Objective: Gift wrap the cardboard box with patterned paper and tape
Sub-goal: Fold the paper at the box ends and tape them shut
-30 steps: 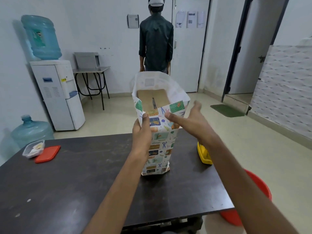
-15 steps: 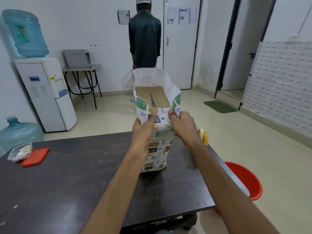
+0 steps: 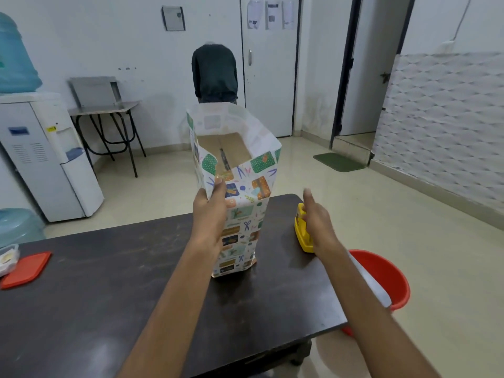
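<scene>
**Upright box in open paper sleeve; one hand on the wrap, one at the tape**

Cardboard box (image 3: 227, 148): stands on end on the dark table (image 3: 81, 282), towards the far edge. Only its brown top face shows, with a dark seam down the middle.

Patterned paper (image 3: 240, 230): white, printed with parcels, scissors and sprigs. It wraps the box as a sleeve, open at the top. The upper edge rises well above the box top, and the plain inside shows on the far wall. The lower end meets the table.

Left hand (image 3: 210, 214): grips the near-left corner of the sleeve, high up. The thumb lies on the near face and the fingers go round the left side.

Right hand (image 3: 317, 219): apart from the box, to its right, over the tape dispenser (image 3: 300, 233). One digit is raised. The rest are blurred and hidden behind the back of the hand, so contact or grip cannot be told.

Tape dispenser: yellow, on the table near the right edge, partly covered by the right hand.

Other items:
- Red lid (image 3: 26, 268) and clear container (image 3: 8, 257), at the table's left edge.
- Red bucket (image 3: 387, 279), on the floor just right of the table.
- Water cooler (image 3: 41, 154), against the left wall, with a blue bottle (image 3: 13, 58) on top.
- Metal-framed desk (image 3: 109, 107), at the far wall.
- Person in a dark shirt (image 3: 214, 72), bent forward beside the white door (image 3: 268, 77).
- Green mat (image 3: 338, 162), on the far-right floor.
</scene>
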